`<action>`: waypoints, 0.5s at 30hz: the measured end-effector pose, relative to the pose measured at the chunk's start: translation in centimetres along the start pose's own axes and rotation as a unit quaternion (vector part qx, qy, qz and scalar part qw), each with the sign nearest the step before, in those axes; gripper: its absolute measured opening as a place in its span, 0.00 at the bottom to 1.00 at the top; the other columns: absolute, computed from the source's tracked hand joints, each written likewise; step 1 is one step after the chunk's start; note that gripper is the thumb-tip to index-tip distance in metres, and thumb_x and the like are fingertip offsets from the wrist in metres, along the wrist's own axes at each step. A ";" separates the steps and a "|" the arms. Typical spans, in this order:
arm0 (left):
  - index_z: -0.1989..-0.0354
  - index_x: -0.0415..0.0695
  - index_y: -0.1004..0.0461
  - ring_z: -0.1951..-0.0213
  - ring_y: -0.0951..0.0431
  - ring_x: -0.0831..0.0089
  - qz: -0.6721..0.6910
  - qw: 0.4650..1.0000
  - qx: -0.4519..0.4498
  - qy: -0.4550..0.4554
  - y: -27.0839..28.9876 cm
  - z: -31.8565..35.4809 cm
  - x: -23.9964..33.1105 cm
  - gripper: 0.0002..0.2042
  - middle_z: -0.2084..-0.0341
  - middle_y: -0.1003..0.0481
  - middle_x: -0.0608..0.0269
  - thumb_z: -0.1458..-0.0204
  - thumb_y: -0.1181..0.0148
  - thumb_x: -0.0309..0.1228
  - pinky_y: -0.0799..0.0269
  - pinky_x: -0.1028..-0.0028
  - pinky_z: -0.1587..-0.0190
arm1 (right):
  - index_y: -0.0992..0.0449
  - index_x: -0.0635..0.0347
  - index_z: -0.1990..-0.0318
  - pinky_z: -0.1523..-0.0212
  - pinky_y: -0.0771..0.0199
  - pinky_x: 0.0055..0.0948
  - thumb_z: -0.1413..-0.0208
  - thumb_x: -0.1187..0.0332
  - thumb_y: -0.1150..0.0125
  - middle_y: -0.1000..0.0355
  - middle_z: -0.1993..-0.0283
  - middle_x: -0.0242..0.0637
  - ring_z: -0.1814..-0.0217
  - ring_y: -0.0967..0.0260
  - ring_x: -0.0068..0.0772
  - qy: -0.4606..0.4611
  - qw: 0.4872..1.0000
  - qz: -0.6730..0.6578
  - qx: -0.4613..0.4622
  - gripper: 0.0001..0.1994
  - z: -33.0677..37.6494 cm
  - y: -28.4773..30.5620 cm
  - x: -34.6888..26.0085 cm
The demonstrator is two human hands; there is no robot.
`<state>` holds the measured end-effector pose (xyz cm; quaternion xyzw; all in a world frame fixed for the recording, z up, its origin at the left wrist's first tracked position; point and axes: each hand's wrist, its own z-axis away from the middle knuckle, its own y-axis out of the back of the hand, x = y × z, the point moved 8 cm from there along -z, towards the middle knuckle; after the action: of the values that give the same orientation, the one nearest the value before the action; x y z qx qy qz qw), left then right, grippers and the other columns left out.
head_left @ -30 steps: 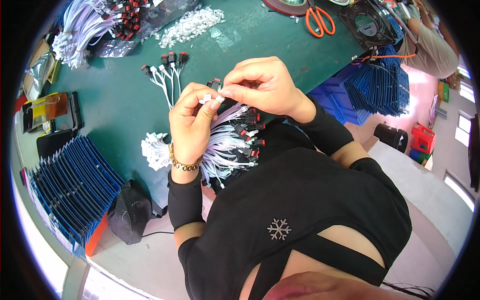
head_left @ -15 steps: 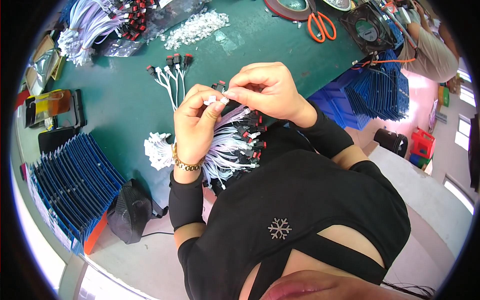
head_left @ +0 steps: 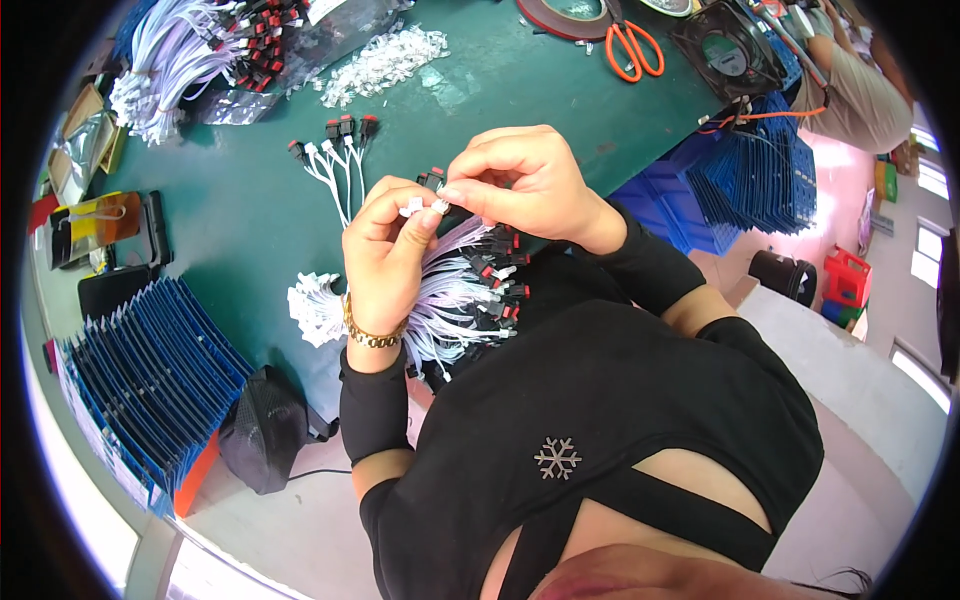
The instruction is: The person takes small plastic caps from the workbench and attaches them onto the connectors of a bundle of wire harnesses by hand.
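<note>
My left hand, with a gold bracelet at the wrist, pinches small white plastic connectors between thumb and fingers. My right hand meets it, its thumb and forefinger pressed together at a second white piece; the bit in this pinch is too small to make out. Just beyond the fingertips shows a black-and-red plug. Beneath my hands lies a thick bundle of white cables with black-and-red plugs at one end and white connectors at the other. Several similar cables lie fanned out beyond my left hand.
On the green table are a pile of clear plastic pieces, another cable bundle, orange-handled scissors, a tape roll and a black fan. Blue racks stand left; blue bins right. Another person sits far right.
Both hands stay together and shift very slightly left with the white connectors. The whole view has tilted a little; nothing is visibly let go or picked up.
</note>
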<state>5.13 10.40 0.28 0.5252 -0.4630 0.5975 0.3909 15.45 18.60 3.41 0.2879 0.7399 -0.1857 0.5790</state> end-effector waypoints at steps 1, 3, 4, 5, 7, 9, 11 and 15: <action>0.71 0.36 0.27 0.77 0.35 0.84 0.003 1.000 0.001 0.003 0.0 0.0 0.0 0.01 0.72 0.32 0.67 0.51 0.44 0.21 0.39 0.85 0.76 | 0.24 0.69 0.72 0.83 0.39 0.13 0.53 0.79 0.40 0.30 0.76 0.34 0.82 0.35 0.14 -0.001 1.000 0.001 0.002 0.02 0.0 0.0 -0.1; 0.71 0.36 0.27 0.77 0.35 0.84 0.006 1.000 0.002 0.006 0.0 0.0 -0.1 0.01 0.72 0.32 0.67 0.51 0.44 0.21 0.39 0.85 0.76 | 0.23 0.66 0.71 0.82 0.41 0.15 0.54 0.76 0.38 0.30 0.78 0.31 0.81 0.37 0.12 -0.047 0.999 -0.022 0.012 0.03 0.1 0.2 0.5; 0.71 0.36 0.27 0.77 0.35 0.84 -0.011 1.000 0.005 0.005 0.0 0.0 -0.1 0.01 0.73 0.32 0.67 0.51 0.44 0.20 0.40 0.85 0.77 | 0.23 0.66 0.71 0.82 0.41 0.15 0.54 0.76 0.38 0.30 0.78 0.31 0.81 0.37 0.12 -0.047 0.999 -0.022 0.013 0.03 0.1 0.2 0.6; 0.71 0.36 0.27 0.77 0.35 0.85 -0.028 1.000 0.008 0.004 0.0 0.0 0.0 0.01 0.73 0.32 0.67 0.51 0.44 0.20 0.40 0.85 0.77 | 0.24 0.67 0.71 0.83 0.39 0.14 0.53 0.77 0.39 0.30 0.77 0.32 0.82 0.36 0.14 -0.052 0.998 -0.031 0.005 0.03 0.1 0.2 0.8; 0.71 0.35 0.27 0.77 0.35 0.85 -0.040 0.999 0.010 0.012 0.0 -0.1 -0.1 0.01 0.73 0.32 0.67 0.51 0.45 0.19 0.40 0.85 0.77 | 0.24 0.69 0.71 0.83 0.38 0.13 0.52 0.78 0.40 0.30 0.76 0.33 0.83 0.35 0.15 -0.059 0.997 -0.041 -0.002 0.02 0.3 0.0 0.9; 0.71 0.35 0.27 0.77 0.35 0.85 -0.052 0.998 0.010 0.019 0.0 -0.1 -0.3 0.01 0.73 0.32 0.67 0.51 0.45 0.19 0.40 0.86 0.77 | 0.25 0.69 0.71 0.83 0.36 0.13 0.51 0.78 0.41 0.30 0.75 0.34 0.82 0.33 0.16 -0.077 0.995 -0.063 0.002 0.02 0.3 -0.1 1.1; 0.70 0.35 0.27 0.77 0.35 0.85 -0.034 0.999 0.012 0.039 0.2 -0.2 -0.7 0.02 0.73 0.32 0.67 0.51 0.45 0.19 0.40 0.86 0.77 | 0.25 0.69 0.71 0.83 0.36 0.13 0.51 0.78 0.41 0.30 0.75 0.34 0.82 0.33 0.16 -0.063 0.996 -0.064 0.013 0.02 0.5 -0.2 1.3; 0.70 0.35 0.27 0.78 0.35 0.85 0.017 0.999 0.013 0.043 0.4 -0.1 -1.0 0.02 0.73 0.32 0.68 0.50 0.44 0.21 0.40 0.85 0.78 | 0.25 0.69 0.70 0.82 0.34 0.14 0.51 0.78 0.41 0.30 0.74 0.35 0.81 0.31 0.18 -0.039 0.997 -0.064 0.023 0.02 0.5 -0.4 1.2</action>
<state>4.89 10.40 -0.78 0.4959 -0.4471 0.6322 0.3931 15.37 18.28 2.14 0.2461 0.7293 -0.2500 0.5874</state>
